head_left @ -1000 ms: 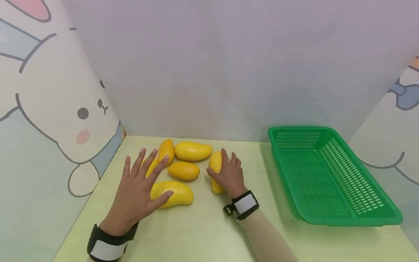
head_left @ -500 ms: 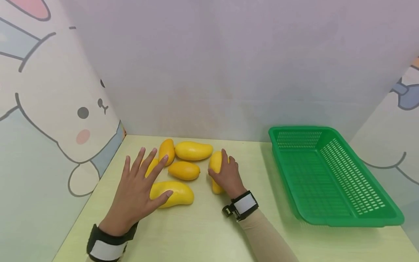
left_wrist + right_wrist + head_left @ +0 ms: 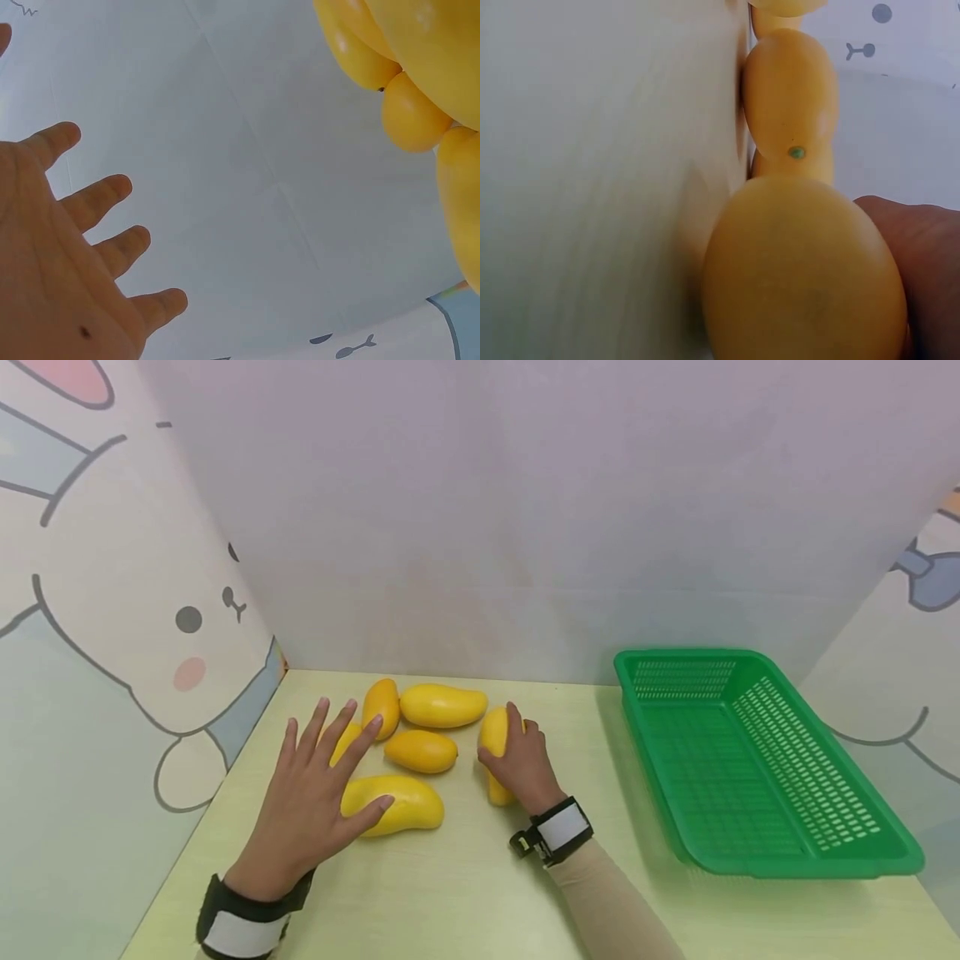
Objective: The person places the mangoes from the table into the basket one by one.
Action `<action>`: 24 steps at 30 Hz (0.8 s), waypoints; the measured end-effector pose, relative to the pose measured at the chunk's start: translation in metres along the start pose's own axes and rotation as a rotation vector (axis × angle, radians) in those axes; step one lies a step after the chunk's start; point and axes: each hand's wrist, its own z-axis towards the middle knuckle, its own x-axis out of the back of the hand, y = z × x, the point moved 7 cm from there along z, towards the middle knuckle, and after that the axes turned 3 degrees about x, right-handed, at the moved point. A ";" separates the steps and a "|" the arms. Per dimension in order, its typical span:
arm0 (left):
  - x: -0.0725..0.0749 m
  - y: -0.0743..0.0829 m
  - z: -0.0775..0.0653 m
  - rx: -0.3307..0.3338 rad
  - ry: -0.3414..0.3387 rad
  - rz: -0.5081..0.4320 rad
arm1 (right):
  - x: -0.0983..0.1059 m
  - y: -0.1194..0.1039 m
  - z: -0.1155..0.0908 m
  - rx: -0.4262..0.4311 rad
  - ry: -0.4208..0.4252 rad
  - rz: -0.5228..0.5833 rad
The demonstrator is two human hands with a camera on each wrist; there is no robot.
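Observation:
My right hand (image 3: 529, 768) grips a yellow mango (image 3: 492, 732) lying lengthwise on the table, thumb on its left side and fingers over the top and right. That mango's rounded end (image 3: 802, 270) fills the lower part of the right wrist view. Fingers spread, my left hand (image 3: 300, 806) hovers over the left part of the mango group and holds nothing. Below it lies a large mango (image 3: 412, 806), partly covered by the hand. Another mango (image 3: 345, 742) is mostly hidden behind its fingers. Further back are a long mango (image 3: 442, 705), a smaller upright one (image 3: 382, 706) and an orange-yellow one (image 3: 422, 752).
A green plastic basket (image 3: 817, 865) with perforated sides stands at the right of the pale table (image 3: 450, 893). A plain wall (image 3: 525, 527) rises behind the table. Panels with cartoon rabbits (image 3: 120, 602) flank it on the left and right.
The right hand's fingers have drawn in a little closer around the mango. The left hand has shifted very slightly left. The other mangoes and the basket stay where they were.

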 end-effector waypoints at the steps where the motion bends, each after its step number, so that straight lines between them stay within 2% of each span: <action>1: 0.000 0.000 0.000 0.001 0.000 -0.003 | 0.001 0.000 0.000 -0.003 -0.002 -0.003; 24: 0.000 0.000 0.000 0.002 -0.020 -0.005 | 0.044 -0.026 -0.012 0.088 0.069 0.061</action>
